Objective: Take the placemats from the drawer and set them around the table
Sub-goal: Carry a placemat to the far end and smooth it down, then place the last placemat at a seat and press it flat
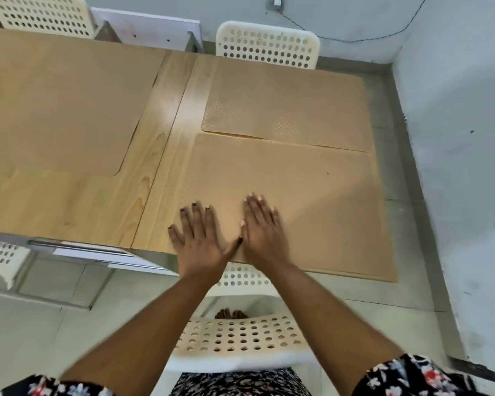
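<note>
Near placemat (312,201) pressed flat on the table (160,121)
Left hand (196,238) and right hand (262,230) are laid palm-down, fingers spread — nothing is gripped — thumbs touching.

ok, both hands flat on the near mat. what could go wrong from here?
The near placemat seems to overhang the table at its near right corner, so smoothing by the left hand and right hand might slide it off. It also butts against the far placemat, which a push could shift or ride over.
</note>
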